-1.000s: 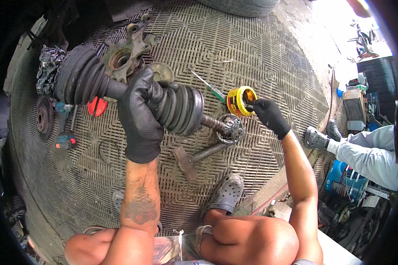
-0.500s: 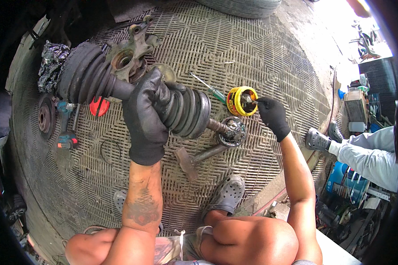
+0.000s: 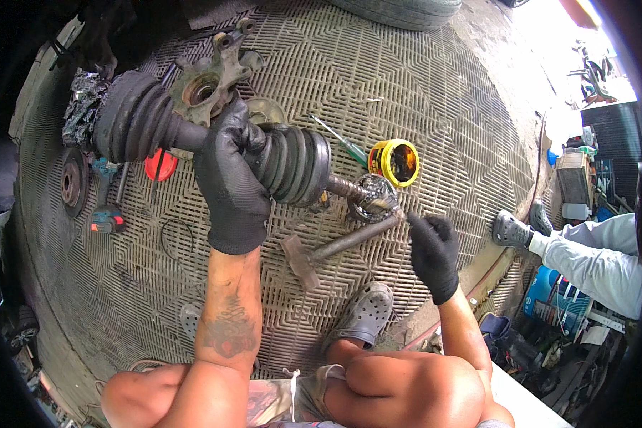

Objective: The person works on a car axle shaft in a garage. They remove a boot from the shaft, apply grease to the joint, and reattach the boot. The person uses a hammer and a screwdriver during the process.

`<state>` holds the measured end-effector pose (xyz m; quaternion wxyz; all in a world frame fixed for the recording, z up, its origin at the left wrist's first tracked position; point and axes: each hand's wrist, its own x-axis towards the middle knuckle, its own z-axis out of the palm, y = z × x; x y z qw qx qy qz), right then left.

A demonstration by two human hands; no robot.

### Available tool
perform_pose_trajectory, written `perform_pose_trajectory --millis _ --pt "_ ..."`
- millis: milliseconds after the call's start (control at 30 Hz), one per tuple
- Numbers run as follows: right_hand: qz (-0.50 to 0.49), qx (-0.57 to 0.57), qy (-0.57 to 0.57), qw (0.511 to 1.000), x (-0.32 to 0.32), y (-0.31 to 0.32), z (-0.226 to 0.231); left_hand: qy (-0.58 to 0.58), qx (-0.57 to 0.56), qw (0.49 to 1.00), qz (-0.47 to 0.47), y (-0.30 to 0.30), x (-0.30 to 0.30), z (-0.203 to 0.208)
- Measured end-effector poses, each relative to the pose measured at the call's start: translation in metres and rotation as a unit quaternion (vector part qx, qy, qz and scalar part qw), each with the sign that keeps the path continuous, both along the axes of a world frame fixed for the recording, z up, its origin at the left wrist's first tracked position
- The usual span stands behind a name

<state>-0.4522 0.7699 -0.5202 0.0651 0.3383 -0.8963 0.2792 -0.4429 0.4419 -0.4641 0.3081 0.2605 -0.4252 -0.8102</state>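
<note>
My gloved left hand (image 3: 232,178) is wrapped round the shaft of a car's drive axle (image 3: 292,164), between its two ribbed rubber boots. The axle is held up at a slant, its right end a splined stub with a grease-coated joint (image 3: 374,196). Close to that joint is my gloved right hand (image 3: 435,250), its fingers pinched on a small, thin thing I cannot make out. A yellow open tub (image 3: 394,160) with dark grease inside stands above the joint. Below the axle lies a hammer (image 3: 349,241).
A screwdriver (image 3: 341,141) lies beside the tub. To the left are a red lid (image 3: 161,165), a cordless power tool (image 3: 105,192) and a brake disc (image 3: 73,184). A steering knuckle (image 3: 210,82) lies behind the axle. Another person's grey-clad leg (image 3: 592,246) shows at right.
My right hand has left the tub and come down and slightly left to the greased joint. My left hand keeps its grip on the axle, which has shifted only a little.
</note>
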Motion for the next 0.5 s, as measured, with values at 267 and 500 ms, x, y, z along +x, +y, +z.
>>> perform_pose_trajectory --millis 267,500 --pt "0.014 -0.004 -0.032 0.999 -0.001 0.0 -0.006 -0.001 0.036 0.999 0.03 -0.002 -0.004 -0.003" --pt "-0.078 -0.122 -0.156 0.977 -0.016 -0.005 0.003 -0.009 -0.012 1.0 0.025 -0.002 0.001 -0.002"
